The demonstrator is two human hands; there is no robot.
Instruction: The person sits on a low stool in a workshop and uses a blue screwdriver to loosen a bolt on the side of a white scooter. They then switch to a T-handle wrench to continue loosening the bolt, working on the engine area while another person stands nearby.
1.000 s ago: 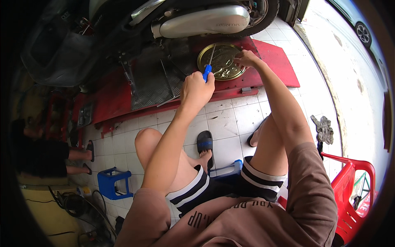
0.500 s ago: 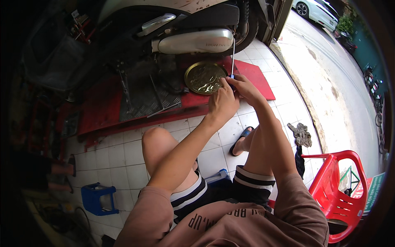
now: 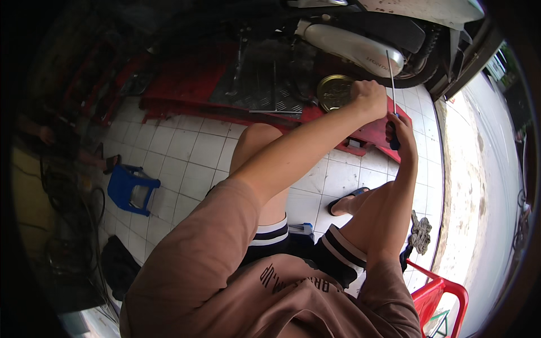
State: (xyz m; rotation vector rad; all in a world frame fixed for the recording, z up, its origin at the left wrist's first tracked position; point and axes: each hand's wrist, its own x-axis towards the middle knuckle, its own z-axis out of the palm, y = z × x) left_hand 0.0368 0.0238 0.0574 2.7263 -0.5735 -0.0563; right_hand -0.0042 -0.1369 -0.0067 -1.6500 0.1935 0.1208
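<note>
My right hand (image 3: 400, 129) grips a screwdriver with a dark blue handle, its long metal shaft (image 3: 392, 81) pointing upward across the silver side cover (image 3: 344, 42) of a scooter. My left hand (image 3: 369, 98) is a little above and left of it, fingers curled; what they hold, if anything, is hidden. Behind my left hand, partly covered, a round gold-coloured tray (image 3: 329, 87) lies on the red platform (image 3: 180, 84). Rods and other dark tools (image 3: 275, 84) lie on the metal tread plate left of the tray.
A blue plastic stool (image 3: 129, 188) stands left of my legs, a red chair (image 3: 428, 307) at lower right. A crumpled rag (image 3: 420, 231) is near my right knee. Another person's hand (image 3: 46, 134) shows at the dim left. Cables run along that side; the doorway's edge and street are at right.
The screwdriver has passed from my left hand into my right. My left hand has let go of it and moved up. The view has turned, so things appear shifted.
</note>
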